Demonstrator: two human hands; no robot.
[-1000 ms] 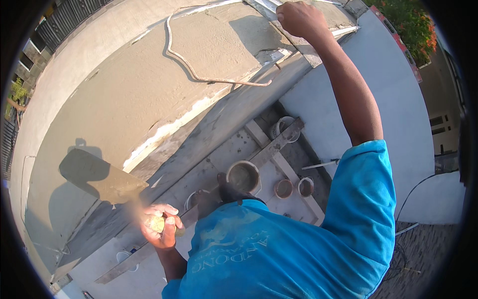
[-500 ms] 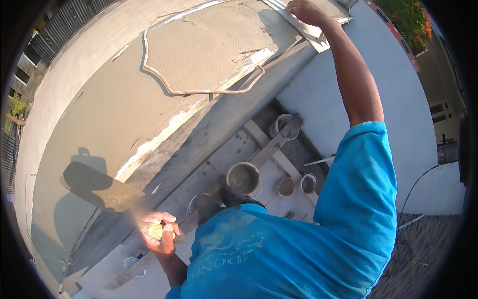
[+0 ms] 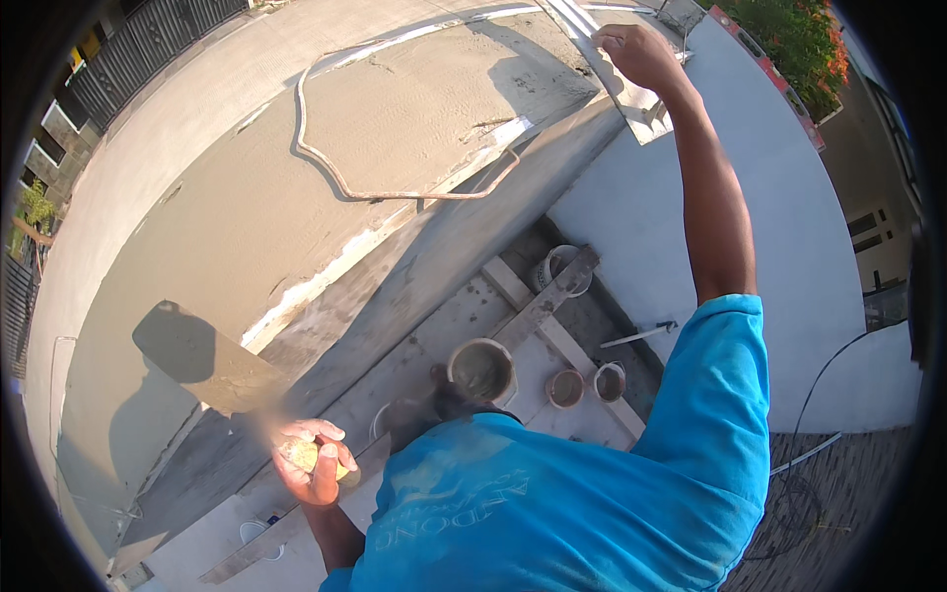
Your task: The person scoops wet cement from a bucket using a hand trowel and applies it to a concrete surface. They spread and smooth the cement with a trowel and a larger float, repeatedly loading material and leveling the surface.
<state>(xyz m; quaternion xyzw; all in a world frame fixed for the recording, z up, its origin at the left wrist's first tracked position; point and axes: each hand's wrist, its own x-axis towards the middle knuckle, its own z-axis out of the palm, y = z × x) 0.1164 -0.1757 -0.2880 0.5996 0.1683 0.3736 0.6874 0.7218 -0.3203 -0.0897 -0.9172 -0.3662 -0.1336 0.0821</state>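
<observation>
My left hand, low on the left, is closed around the yellowish handle of a trowel. Its broad flat blade reaches up and left over the wet mortar surface, and a shadow falls across it. A blurred patch hides where blade and handle meet. Stretched out to the upper right, my right hand grips a long, pale metal float at the mortar's far end, beside the white wall. The float's handle is mostly hidden by my fingers. A bent, mortar-coloured hose lies across the mortar and over its edge.
Below the ledge, a large mortar bucket, two smaller pots and a white bucket stand among wooden planks. The white wall rises on the right. A dark cable hangs near it.
My right hand and the metal float have moved slightly right and down in view. The left trowel has shifted little, its blade tilting slightly. The view itself has shifted a little.
</observation>
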